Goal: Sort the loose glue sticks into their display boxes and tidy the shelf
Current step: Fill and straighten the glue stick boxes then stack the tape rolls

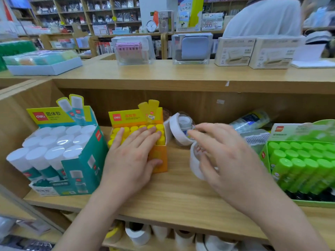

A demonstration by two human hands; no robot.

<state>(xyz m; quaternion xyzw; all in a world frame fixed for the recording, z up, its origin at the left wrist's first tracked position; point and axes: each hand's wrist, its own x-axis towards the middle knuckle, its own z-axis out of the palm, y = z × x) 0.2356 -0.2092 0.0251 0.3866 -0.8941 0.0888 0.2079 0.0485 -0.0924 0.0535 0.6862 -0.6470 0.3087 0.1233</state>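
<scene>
On the wooden shelf (177, 192) stand three display boxes. A teal box (81, 165) at the left holds several white-capped glue sticks. The orange box (159, 156) in the middle is filled with yellow-capped glue sticks (135, 128). My left hand (130, 154) lies flat over those caps, thumb against the box's front. A green box (297, 167) of green-capped sticks is at the right. My right hand (228, 156) grips a white tape roll (194, 162) standing on edge. A second white tape roll (178, 131) leans behind it, against the orange box.
Clear plastic-wrapped packs (252, 120) lie at the back right of the shelf. The counter above carries a pink item in a clear case (133, 49), a blue one (192, 48) and cardboard boxes (235, 51). A person in white (262, 17) stands behind. Tape rolls (139, 232) fill the lower shelf.
</scene>
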